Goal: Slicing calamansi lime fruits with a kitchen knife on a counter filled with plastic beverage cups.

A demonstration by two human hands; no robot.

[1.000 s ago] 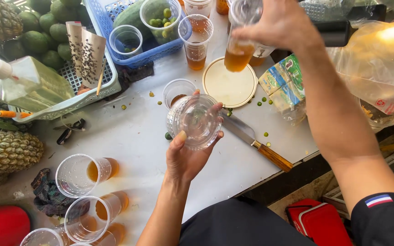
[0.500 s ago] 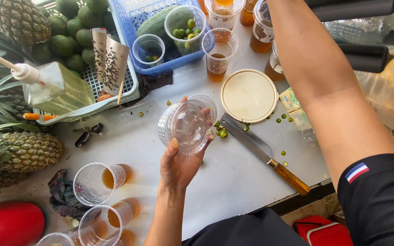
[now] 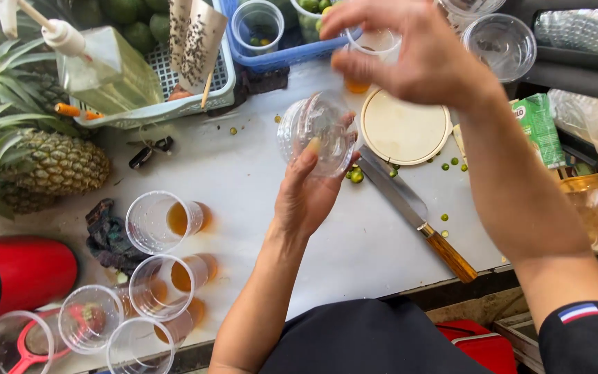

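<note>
The right hand (image 3: 413, 52) covers most of a cup of amber drink (image 3: 375, 52) near the table's far edge. A red flask (image 3: 15, 273) and pineapples (image 3: 29, 166) at the left edge are cut off. The cup (image 3: 316, 131) in the left hand (image 3: 306, 197) is blurred, its contents unclear.

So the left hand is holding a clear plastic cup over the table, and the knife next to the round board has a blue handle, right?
Not quite. The head view shows the knife beside the round board has a brown wooden handle, not blue. The left hand does hold a clear plastic cup over the table.
</note>
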